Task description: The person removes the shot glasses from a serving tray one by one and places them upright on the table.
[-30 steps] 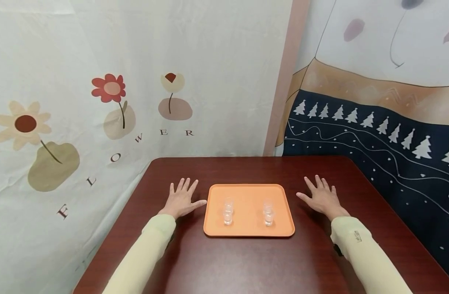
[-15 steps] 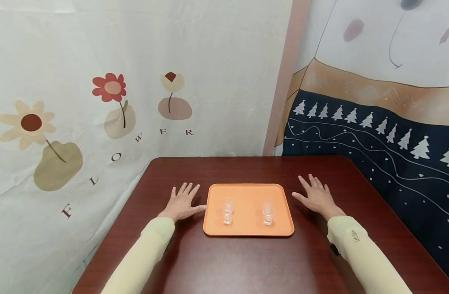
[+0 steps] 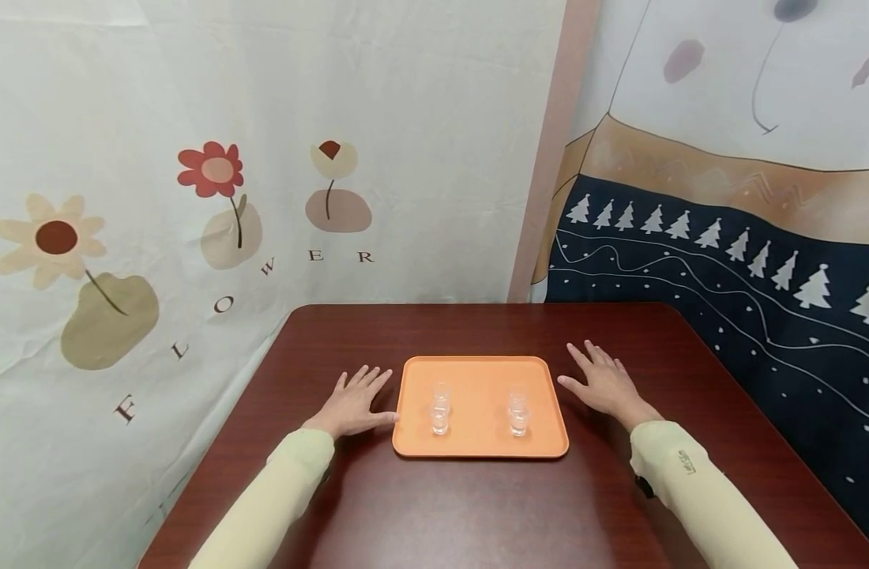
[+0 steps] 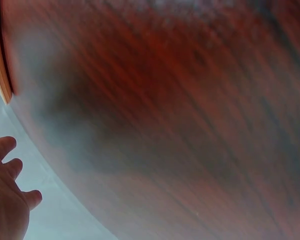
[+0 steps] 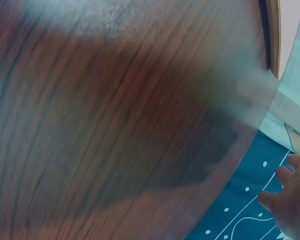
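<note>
Flanking an orange tray (image 3: 480,403) on brown table (image 3: 484,514) (flower-printed cloth (image 3: 434,158) behind): left fingers (image 3: 381,382), right fingers (image 3: 581,359) outspread.

orange tray (image 3: 480,407): rounded rectangle, low rim, lying flat on the brown tabletop (image 3: 480,510) | left glasses (image 3: 440,423): small, clear, upright, lined up front to back on the tray | right glasses (image 3: 519,423): matching row, well apart; from here, overlap blurs the count

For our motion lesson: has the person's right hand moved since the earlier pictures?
Yes: in the head view, the right hand has moved left, closer to the orange tray.
</note>
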`<act>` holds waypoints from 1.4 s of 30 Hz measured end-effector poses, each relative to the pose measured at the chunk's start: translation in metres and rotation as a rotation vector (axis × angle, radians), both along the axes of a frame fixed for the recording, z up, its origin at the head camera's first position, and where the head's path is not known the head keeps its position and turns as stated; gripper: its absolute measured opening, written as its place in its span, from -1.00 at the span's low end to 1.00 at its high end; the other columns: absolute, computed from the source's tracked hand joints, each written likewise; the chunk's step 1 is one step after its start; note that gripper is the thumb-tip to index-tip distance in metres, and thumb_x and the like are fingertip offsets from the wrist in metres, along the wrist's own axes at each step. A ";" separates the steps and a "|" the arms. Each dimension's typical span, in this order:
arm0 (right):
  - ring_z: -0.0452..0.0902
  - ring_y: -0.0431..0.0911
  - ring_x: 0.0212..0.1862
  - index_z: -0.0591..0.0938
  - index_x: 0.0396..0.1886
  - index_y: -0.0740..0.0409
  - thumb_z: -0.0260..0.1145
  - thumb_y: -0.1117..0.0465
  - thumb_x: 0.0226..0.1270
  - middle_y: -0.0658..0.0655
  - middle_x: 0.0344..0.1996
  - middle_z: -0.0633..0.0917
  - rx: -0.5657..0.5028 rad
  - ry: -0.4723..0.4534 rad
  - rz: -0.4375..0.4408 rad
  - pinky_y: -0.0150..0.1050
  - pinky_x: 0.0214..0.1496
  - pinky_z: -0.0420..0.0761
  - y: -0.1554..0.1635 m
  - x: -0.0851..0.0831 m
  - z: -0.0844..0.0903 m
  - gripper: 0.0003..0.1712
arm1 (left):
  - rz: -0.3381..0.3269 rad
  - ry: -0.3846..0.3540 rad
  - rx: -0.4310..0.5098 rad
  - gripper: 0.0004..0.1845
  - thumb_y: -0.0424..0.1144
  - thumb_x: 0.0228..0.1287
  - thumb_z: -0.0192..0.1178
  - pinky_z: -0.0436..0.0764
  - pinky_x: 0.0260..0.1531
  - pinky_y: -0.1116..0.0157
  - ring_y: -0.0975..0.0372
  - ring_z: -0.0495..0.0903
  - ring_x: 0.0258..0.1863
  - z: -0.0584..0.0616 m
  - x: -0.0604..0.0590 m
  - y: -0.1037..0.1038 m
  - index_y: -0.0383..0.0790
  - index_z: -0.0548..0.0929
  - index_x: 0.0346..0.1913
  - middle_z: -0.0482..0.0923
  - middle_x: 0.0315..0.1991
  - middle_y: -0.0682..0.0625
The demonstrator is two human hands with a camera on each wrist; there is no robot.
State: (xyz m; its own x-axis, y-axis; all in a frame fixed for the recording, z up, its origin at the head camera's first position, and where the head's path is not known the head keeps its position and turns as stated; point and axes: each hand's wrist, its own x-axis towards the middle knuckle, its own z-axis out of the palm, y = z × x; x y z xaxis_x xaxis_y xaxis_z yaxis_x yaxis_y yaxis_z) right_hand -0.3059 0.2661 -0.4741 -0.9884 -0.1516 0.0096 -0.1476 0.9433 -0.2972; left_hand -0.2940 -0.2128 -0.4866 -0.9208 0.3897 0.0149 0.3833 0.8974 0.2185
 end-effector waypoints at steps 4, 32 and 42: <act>-0.09 0.39 0.49 0.12 0.58 0.14 0.17 -0.25 0.42 0.47 0.50 0.02 -0.021 0.013 0.023 0.39 0.42 -0.10 -0.004 0.002 0.001 -0.06 | -0.023 -0.016 0.005 0.03 0.40 0.14 0.22 -0.09 0.39 -0.27 -0.12 0.00 0.52 -0.001 0.003 0.001 -0.10 0.20 0.55 0.17 0.49 -0.23; 0.14 0.33 0.44 0.25 0.54 0.09 0.24 -0.03 0.46 0.38 0.46 0.23 -0.197 0.033 0.137 0.38 0.33 0.21 -0.025 0.011 -0.003 -0.24 | -0.104 -0.048 0.054 0.10 0.46 -0.06 0.31 0.02 0.38 -0.24 -0.08 0.11 0.49 -0.012 0.016 0.005 -0.12 0.33 0.48 0.28 0.45 -0.16; 0.26 0.29 0.39 0.31 0.50 0.17 0.27 0.06 0.46 0.35 0.40 0.36 -0.307 0.004 0.170 0.31 0.33 0.26 -0.030 0.018 -0.004 -0.29 | -0.128 -0.043 0.070 0.11 0.47 -0.10 0.33 0.07 0.35 -0.27 -0.09 0.16 0.47 -0.013 0.018 0.006 -0.15 0.38 0.45 0.33 0.42 -0.16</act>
